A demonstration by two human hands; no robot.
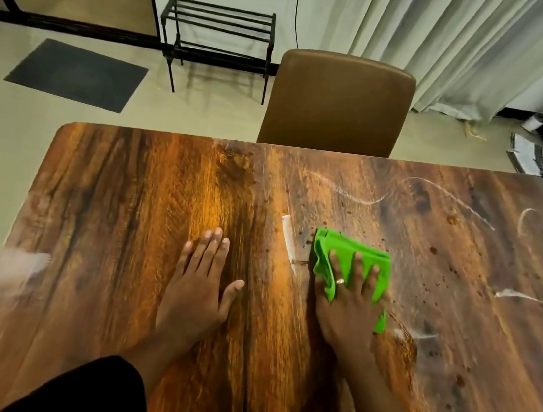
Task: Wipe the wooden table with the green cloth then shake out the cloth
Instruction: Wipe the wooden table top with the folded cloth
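Green cloth [349, 261] pinned flat under right hand [350, 306], fingers spread, right of centre on wooden bench [147, 196]; left hand [199, 282] open, palm down.

One tabletop [123, 221], one green cloth [365, 259], two hands, left [200, 276] and right [346, 305], one brown chair [337, 104], one black rack [217, 26], one dark mat [77, 73].

home dining room | wooden table [123, 221] | chair [337, 104] | curtains [440, 38] | doormat [77, 73]
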